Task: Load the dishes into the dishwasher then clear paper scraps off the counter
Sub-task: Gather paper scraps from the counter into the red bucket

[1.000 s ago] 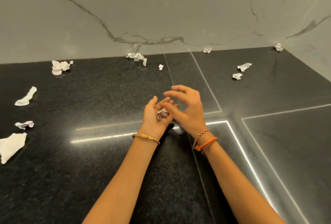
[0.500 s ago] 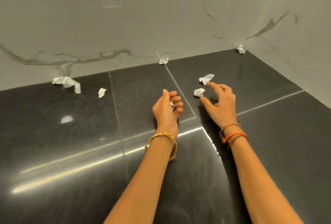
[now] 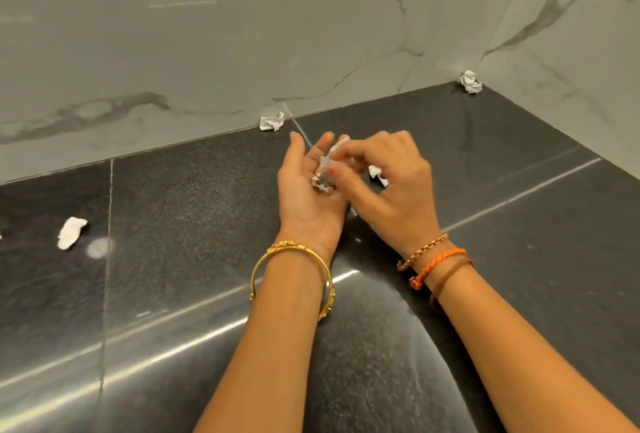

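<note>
Over the black stone counter point(image 3: 194, 224), my left hand point(image 3: 301, 200) lies palm up with its fingers extended, and a small heap of crumpled paper scraps point(image 3: 322, 186) rests in the palm. My right hand point(image 3: 401, 190) pinches a white paper scrap point(image 3: 335, 151) between thumb and fingers, right over that palm. Just under the right hand's fingers another white scrap point(image 3: 378, 175) shows; whether it lies on the counter or is held I cannot tell.
A crumpled scrap point(image 3: 272, 121) lies against the marble back wall point(image 3: 207, 51), another one point(image 3: 470, 82) sits in the far right corner, and a flat scrap point(image 3: 71, 232) lies at the left. No dishes or dishwasher are in view.
My right hand reached to the scraps at the right, took one and came back over my left palm. My left hand, curled round its scraps before, has opened. The view has turned right.
</note>
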Demonstrator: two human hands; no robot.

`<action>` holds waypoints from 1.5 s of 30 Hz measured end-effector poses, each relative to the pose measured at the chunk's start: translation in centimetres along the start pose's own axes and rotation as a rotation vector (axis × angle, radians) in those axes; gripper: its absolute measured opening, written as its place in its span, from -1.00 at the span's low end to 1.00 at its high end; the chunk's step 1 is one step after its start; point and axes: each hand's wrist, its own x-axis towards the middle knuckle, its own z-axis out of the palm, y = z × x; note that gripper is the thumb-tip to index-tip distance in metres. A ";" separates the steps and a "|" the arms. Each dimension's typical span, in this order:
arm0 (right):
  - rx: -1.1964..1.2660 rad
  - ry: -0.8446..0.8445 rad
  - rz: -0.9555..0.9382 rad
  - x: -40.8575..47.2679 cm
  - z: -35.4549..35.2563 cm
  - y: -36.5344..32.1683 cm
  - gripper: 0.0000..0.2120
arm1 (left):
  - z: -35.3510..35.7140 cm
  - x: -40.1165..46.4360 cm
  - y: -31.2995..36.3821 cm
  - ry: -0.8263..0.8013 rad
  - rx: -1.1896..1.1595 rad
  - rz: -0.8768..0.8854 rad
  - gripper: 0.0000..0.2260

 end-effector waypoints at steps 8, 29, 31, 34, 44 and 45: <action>-0.366 -0.175 0.405 0.2 -1.8 3.6 -0.71 | 0.4 0.0 0.2 -0.046 0.054 -0.072 -0.76; 0.129 0.473 0.471 1.9 -3.3 4.4 -0.77 | 1.7 1.3 -1.5 -0.107 -0.064 -0.080 -0.81; 0.144 0.539 0.644 2.7 -4.1 6.4 -0.88 | 2.7 2.7 -2.1 -0.101 -0.092 -0.095 -0.83; 0.223 0.457 0.875 3.2 -4.4 8.4 -0.85 | 3.7 4.9 -3.0 -0.103 -0.027 -0.117 -0.81; 0.157 -0.662 0.517 1.1 -6.4 6.8 -0.78 | 3.0 5.8 -1.7 -0.124 -0.037 -0.024 -0.72; 0.169 -0.652 0.518 1.1 -6.3 6.9 -0.86 | 3.0 5.8 -1.6 -0.114 -0.041 -0.019 -0.72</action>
